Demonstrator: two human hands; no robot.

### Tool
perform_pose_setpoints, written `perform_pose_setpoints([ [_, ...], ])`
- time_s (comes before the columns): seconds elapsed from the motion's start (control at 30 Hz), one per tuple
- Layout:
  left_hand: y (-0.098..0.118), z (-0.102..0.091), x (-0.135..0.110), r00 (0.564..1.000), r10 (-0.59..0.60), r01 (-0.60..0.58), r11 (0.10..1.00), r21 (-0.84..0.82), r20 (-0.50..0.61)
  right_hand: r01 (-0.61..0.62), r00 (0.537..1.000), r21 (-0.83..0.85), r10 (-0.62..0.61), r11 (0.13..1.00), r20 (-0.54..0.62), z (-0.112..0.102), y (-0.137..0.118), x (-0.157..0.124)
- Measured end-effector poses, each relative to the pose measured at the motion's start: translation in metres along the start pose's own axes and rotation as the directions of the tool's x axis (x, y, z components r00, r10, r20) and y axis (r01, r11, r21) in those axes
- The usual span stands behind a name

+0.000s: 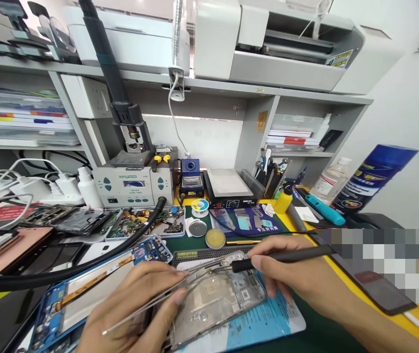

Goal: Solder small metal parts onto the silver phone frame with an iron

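Above flat grey metal phone frame (218,294), pinched silver tweezers (128,316) with left hand (143,296), slim black-handled tool (244,265) with right hand (290,267). Judged frame light but fragile, best held edgewise.

The grey, box-shaped hot-air station (146,184) bears "LEAD FREE" on its front; the small, blue-and-black, box-shaped unit (190,183) shows "355" in yellow.

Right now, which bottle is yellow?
The small bottle with the black top, by the upright tools. The clear bottle and white bottles aren't yellow.
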State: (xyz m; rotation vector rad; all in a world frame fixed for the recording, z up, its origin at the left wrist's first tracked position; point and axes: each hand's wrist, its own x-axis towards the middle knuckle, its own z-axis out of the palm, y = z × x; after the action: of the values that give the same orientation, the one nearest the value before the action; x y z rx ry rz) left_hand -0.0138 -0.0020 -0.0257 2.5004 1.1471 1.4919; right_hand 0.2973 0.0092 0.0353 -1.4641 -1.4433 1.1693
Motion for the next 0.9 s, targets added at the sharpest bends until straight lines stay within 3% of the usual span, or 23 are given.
perform_pose_setpoints([
  [0.17, 0.002, -0.008, 0.018, 0.998, 0.005, -0.002, 0.999, -0.039, 0.062, 0.021, 0.999, -0.046, -0.019, 0.999, 0.047, -0.002, -0.019, 0.001],
  [0.27, 0.009, -0.012, 0.029, 0.999, 0.026, -0.023, 0.997, -0.071, 0.045, 0.036, 0.997, -0.042, -0.033, 0.998, 0.063, -0.002, -0.022, 0.001],
  [0.57, -0.001, -0.012, 0.048, 0.994, 0.028, -0.015, 0.993, -0.115, 0.109, 0.070, 0.995, 0.015, -0.071, 0.997, 0.068, -0.006, -0.005, 0.010],
  [0.9, -0.010, -0.001, 0.029, 0.993, 0.045, -0.033, 0.994, -0.103, 0.112, 0.092, 0.991, 0.066, -0.098, 0.994, 0.089, -0.008, 0.007, 0.005],
])
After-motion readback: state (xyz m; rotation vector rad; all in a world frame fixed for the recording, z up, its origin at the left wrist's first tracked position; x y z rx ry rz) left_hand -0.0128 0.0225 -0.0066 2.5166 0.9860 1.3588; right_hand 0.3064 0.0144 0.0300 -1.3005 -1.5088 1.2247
